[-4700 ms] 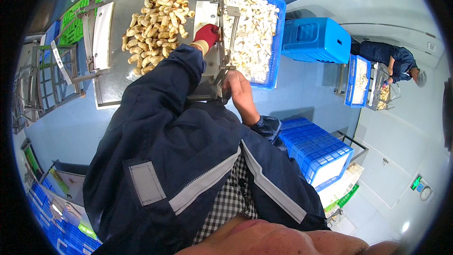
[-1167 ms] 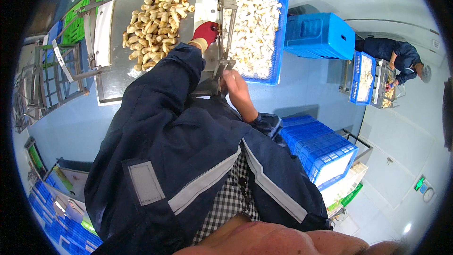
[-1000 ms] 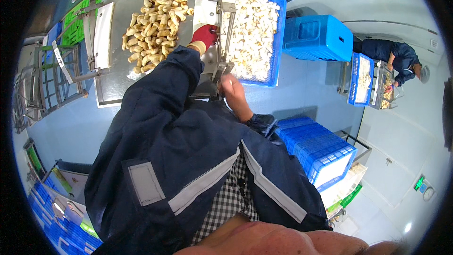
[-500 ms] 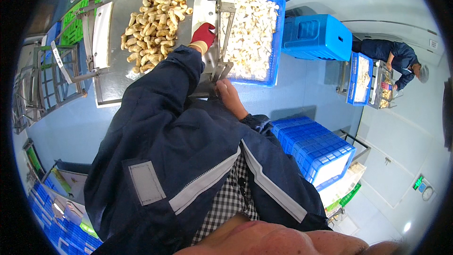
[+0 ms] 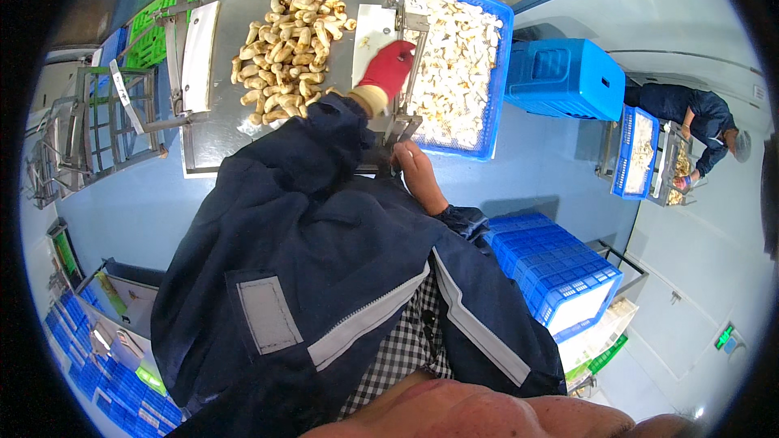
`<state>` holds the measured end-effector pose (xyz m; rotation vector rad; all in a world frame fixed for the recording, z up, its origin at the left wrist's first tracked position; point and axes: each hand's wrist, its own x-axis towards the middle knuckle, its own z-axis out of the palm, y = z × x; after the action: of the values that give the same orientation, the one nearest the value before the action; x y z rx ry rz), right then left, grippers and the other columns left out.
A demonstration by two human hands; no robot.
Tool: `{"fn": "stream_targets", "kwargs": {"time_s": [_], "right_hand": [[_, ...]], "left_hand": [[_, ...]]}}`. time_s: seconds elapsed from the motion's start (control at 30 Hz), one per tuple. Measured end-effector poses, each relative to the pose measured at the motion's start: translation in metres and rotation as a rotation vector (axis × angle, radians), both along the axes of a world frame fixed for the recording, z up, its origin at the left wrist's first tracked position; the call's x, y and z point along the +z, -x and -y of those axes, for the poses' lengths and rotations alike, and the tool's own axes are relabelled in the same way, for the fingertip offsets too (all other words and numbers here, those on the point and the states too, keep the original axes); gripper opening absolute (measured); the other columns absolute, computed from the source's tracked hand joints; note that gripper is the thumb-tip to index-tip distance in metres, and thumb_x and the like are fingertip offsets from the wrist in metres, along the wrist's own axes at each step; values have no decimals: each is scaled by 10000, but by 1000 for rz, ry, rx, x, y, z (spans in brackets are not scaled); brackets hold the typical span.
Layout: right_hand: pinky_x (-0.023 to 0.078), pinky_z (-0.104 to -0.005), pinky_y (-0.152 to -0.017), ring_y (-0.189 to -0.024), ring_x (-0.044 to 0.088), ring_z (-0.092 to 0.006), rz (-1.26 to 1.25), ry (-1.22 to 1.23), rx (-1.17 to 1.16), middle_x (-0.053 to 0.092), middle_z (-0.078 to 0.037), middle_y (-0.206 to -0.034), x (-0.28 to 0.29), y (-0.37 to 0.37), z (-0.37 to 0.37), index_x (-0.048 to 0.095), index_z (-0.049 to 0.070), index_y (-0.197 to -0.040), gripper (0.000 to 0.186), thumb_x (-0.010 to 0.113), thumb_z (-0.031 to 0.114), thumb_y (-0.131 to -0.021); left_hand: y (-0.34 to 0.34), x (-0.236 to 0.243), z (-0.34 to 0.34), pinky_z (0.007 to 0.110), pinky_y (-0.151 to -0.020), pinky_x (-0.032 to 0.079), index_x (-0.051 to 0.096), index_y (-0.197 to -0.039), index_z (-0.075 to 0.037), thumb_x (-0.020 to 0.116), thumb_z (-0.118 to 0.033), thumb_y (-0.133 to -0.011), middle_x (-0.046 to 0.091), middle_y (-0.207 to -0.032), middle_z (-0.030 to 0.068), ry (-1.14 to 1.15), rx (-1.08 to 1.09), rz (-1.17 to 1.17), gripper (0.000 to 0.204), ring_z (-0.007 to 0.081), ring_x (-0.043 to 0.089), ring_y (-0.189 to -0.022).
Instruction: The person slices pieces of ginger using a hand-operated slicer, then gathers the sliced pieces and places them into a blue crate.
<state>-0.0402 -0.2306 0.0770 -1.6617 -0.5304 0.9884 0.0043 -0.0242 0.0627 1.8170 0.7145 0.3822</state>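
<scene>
My left hand (image 5: 387, 73), in a red glove with a tan cuff, is closed beside the metal frame (image 5: 416, 65). It is over the right edge of a white board (image 5: 375, 32); what its fingers hold is hidden. My bare right hand (image 5: 420, 176) is closed at the frame's near end, its fingertips curled around something too hidden to name. Left of the board, a heap of whole brown-and-cream mushrooms (image 5: 292, 53) lies on the steel table (image 5: 223, 134). Right of the frame, a blue crate (image 5: 501, 57) holds many pale mushroom pieces (image 5: 450, 65).
A bright blue bin (image 5: 560, 77) stands right of the crate. Stacked blue crates (image 5: 552, 268) stand nearer, to my right. At the far right, a co-worker (image 5: 690, 118) bends over another blue crate (image 5: 621, 154). A metal rack (image 5: 105, 130) stands at the left.
My gloved left hand has moved right, from over the white board toward the metal frame, and has turned. My right hand stays at the frame's near end. The whole view has shifted slightly.
</scene>
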Motion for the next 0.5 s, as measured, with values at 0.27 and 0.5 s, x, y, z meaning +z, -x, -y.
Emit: {"fn": "stream_targets", "kwargs": {"time_s": [0.27,0.5], "right_hand": [[384,-267,-647,-671,460,-140,-24,9,41,482,-46,-692,17,0,-5,515,16,-765,292,434,212,-965],[390,-269,-650,-677,463,-138,53,5,33,494,-47,-701,13,-7,1,519,15,-773,275,435,200,-958]], "left_hand": [[70,-24,-148,408,-746,482,640,-960,-73,501,-152,-827,646,-941,132,-332,13,-170,207,308,608,-859],[56,-8,-126,442,-744,483,636,-955,-73,572,-193,-780,655,-914,133,-824,-201,-426,222,344,609,-864]]}}
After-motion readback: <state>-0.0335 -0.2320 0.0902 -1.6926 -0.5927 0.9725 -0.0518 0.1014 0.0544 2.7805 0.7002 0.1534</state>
